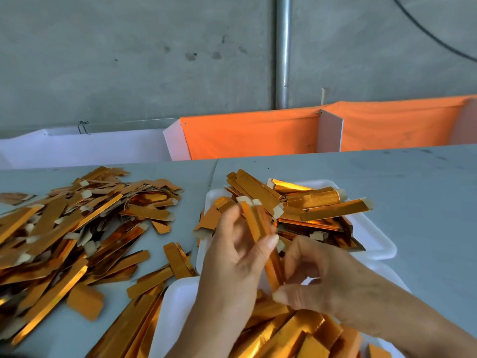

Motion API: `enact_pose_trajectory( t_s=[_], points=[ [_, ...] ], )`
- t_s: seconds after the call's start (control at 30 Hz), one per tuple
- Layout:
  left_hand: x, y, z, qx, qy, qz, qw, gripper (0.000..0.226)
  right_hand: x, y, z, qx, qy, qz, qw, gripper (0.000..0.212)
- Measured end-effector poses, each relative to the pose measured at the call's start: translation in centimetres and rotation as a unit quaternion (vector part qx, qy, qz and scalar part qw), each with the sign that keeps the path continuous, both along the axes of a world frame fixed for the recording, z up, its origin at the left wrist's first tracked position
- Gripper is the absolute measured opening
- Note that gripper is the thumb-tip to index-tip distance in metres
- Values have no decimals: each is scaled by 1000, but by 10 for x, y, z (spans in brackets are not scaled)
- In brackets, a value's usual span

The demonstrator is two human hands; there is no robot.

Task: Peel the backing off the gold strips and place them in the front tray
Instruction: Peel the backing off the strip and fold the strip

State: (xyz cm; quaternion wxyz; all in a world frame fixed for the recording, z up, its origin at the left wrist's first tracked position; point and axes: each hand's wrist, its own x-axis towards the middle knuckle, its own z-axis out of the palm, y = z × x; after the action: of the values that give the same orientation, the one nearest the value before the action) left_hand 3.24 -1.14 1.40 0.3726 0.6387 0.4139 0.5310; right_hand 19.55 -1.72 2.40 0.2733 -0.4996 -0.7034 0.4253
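Two white foam trays sit in the lower right of the frame. The far tray (pixel 382 244), right of centre, holds a loose heap of folded gold strips (pixel 309 202), several with pale tabs at their ends. The near tray (pixel 167 313), at the bottom edge, is packed with flat gold strips (pixel 291 334) lying side by side.

Above the two trays, the left hand (pixel 237 257) grips a gold strip (pixel 260 228) near its upper part, thumb pressed along it and fingers curled behind. The right hand (pixel 317 275) pinches the same strip's lower end with curled fingers. The strip stands nearly upright, tilted a little, its two pale tabs at the top.

A big scattered pile of strips (pixel 64 228) fills the left of the frame on the grey table (pixel 426 202). The strips are long, narrow and mirror-shiny, orange-gold, with matte beige ends.

Behind the table, in the middle of the frame, stand white panels (pixel 103 146) and orange cloth (pixel 258 133). A rough grey concrete wall (pixel 129 60) fills the top, with a metal pipe (pixel 282 47) running down it.
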Motion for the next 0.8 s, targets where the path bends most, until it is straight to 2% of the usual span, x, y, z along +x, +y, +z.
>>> enact_pose_trajectory(
  t_s=[0.07,0.1,0.17,0.23,0.3,0.37,0.43,0.5,0.6,0.7,0.8],
  points=[
    [0,-1,0,3,56,-15,998,36,-3,1,-5,46,-43,-9,998,33],
    [0,-1,-2,7,75,-20,997,35,-3,1,-6,57,-35,-20,998,35],
    [-2,-1,-3,11,100,-20,995,38,-2,1,-3,60,29,-64,996,44],
    [-3,-2,-2,10,113,-28,993,40,4,1,2,78,130,-119,981,45],
    [-1,-4,-1,5,121,-48,991,41,9,1,8,108,214,-145,960,31],
    [2,-5,-2,8,135,-55,989,43,11,0,14,132,260,-143,946,20],
    [6,-4,-2,8,142,-52,988,45,9,-1,16,165,253,-138,943,17],
    [7,-4,-3,19,155,-44,987,46,5,-2,15,187,190,-131,955,16],
    [8,-5,-3,45,196,-31,979,47,2,-1,11,152,96,-127,975,15],
    [10,-5,-5,61,231,-36,970,49,3,1,12,86,115,-143,979,16],
    [10,-5,-5,65,251,-48,965,49,6,2,14,69,106,-144,981,10]
  ],
)
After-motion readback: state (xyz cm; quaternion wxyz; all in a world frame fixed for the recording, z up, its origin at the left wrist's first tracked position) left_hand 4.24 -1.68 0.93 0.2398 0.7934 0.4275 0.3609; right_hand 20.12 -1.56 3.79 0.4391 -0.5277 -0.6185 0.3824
